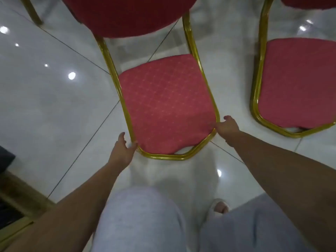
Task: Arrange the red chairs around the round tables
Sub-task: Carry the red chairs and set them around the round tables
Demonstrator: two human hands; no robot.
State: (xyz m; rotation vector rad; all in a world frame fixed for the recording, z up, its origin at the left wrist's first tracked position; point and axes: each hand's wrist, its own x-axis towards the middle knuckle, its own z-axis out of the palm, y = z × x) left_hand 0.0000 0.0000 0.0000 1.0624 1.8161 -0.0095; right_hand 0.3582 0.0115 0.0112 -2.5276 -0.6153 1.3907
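Note:
A red chair (167, 106) with a gold metal frame stands on the floor right in front of me, its seat facing me and its red backrest at the top of the view. My left hand (123, 150) holds the frame at the seat's front left corner, thumb raised, fingers curled at the tube. My right hand (227, 126) holds the front right corner, fingertips on the frame where it meets the cushion. A second red chair (298, 82) stands close on the right. No round table is in view.
The floor (45, 99) is glossy white tile with dark joints and light reflections. A gold chair leg (31, 10) shows at the top left. A dark object (5, 157) and a wooden edge lie at the left border. My legs in grey trousers fill the bottom.

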